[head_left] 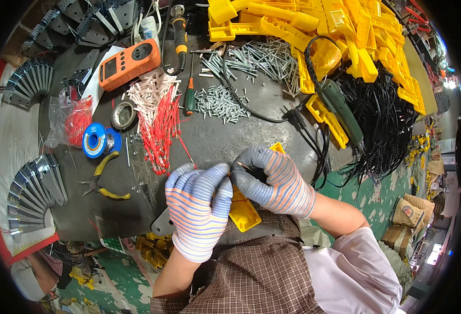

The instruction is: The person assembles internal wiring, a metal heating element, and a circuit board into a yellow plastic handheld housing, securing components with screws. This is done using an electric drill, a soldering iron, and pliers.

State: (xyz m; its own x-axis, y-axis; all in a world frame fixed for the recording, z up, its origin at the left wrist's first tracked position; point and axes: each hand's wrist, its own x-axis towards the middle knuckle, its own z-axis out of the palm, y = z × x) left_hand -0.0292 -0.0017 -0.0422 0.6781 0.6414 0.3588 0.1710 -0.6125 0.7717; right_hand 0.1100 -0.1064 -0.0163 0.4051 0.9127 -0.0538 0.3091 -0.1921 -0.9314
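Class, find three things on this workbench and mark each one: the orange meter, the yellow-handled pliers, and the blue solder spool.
orange meter (129, 64), head view, on the middle of its orange case.
yellow-handled pliers (104, 165), head view, on the upper yellow handle.
blue solder spool (95, 142), head view, on its round blue face.

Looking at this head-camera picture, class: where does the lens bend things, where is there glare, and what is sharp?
Head view: fisheye bends the metal brackets near the black rim; glare burns at the far right edge; both hands, left and right, and the yellow plastic part they hold are sharp.
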